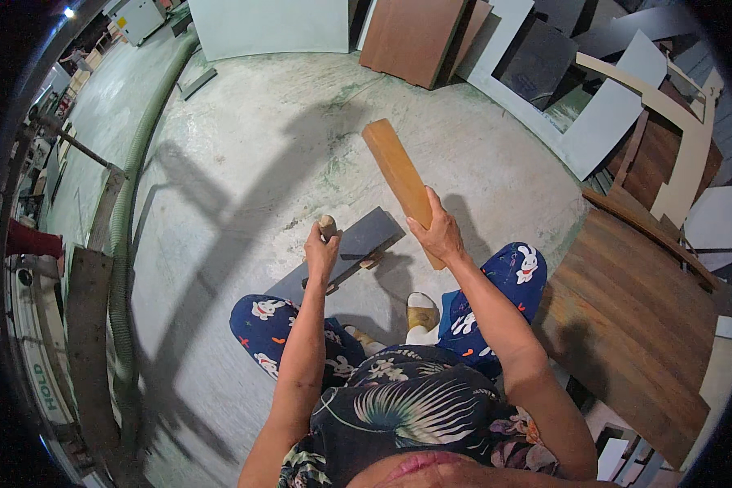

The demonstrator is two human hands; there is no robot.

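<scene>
My left hand [323,254] is closed round an upright wooden handle [327,223], its round end showing above my fingers. Whatever lies below the handle is hidden by my hand. Beneath it, a dark grey board [376,230] lies at a slant between my knees, with a small piece of wood [372,260] under its right edge. My right hand [437,231] grips a thick orange-brown wooden bar [394,167] near its lower end. The bar is raised, pointing away and to the left, apart from the handle.
A ribbed hose [142,138] runs along the left beside a long wooden plank [89,325]. Brown panels [411,37] and white panels [272,28] lean at the back. Cut-out boards [581,138] pile up at the right, near a large brown wooden sheet [626,325].
</scene>
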